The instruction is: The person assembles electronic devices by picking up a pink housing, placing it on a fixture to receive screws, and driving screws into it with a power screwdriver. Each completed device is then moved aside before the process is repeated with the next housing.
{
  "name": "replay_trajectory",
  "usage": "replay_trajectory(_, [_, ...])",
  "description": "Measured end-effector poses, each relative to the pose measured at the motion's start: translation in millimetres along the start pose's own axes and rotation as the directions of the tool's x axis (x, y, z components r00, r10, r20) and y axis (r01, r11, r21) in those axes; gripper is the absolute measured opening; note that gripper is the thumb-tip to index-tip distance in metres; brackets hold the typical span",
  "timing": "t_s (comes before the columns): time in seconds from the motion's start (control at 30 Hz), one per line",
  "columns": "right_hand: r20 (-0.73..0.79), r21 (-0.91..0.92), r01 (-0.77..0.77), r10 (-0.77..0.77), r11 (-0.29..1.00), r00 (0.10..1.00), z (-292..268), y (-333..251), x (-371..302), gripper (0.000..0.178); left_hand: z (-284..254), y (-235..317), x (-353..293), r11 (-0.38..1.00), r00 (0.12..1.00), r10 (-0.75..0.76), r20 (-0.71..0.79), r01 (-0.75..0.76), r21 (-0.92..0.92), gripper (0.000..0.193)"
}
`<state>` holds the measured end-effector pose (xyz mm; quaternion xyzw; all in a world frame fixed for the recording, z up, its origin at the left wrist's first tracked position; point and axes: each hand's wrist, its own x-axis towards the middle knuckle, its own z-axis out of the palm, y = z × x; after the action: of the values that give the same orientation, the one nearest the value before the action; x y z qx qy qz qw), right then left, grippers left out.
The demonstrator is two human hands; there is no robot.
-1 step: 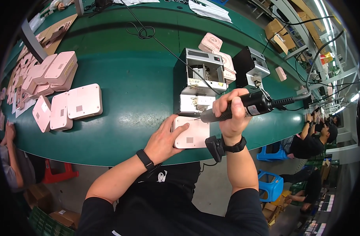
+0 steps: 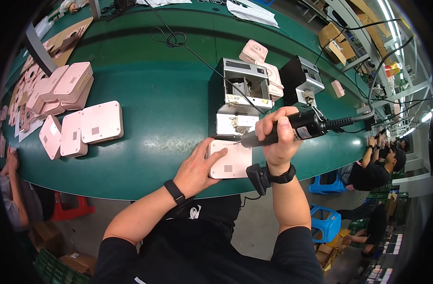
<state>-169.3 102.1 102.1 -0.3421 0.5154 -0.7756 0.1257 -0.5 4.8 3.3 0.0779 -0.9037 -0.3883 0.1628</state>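
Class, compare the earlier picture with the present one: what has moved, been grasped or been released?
Nothing visibly changed: no thing moved, was grasped or let go. The left hand stays on the pink case; the right hand still holds the black corded screwdriver.

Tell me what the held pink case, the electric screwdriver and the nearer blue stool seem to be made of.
Pink case: probably matte plastic; even colour, rounded corners, moulded-looking slots.
Electric screwdriver: likely plastic, perhaps part metal, going by its black casing's soft sheen.
Nearer blue stool: likely moulded plastic, slightly glossy, with bright solid colour and rounded edges.
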Motion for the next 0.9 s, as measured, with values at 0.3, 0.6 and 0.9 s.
replay_trajectory(0.3, [-0.023, -0.036, 0.112, -0.113, 0.993, 0.993, 5.4, -27.6, 13.8, 0.022, 2.5, 3.7, 2.0, 1.000, 1.000, 0.014, -0.006, -0.014, 0.006, 0.074])
replay_trajectory(0.6, [0.043, -0.045, 0.011, -0.009, 0.999, 0.999, 14.2, -30.1, 14.1, 0.021, 7.6, 8.2, 9.3, 1.000, 1.000, 0.028, 0.004, -0.028, 0.005, 0.073])
replay_trajectory(0.9, [0.148, 0.016, -0.047, 0.044, 0.999, 0.988, 30.8, -10.1, -6.4, 0.020, 12.4, 3.7, 9.6, 0.998, 0.999, 0.048, -0.016, -0.049, -0.034, 0.071])
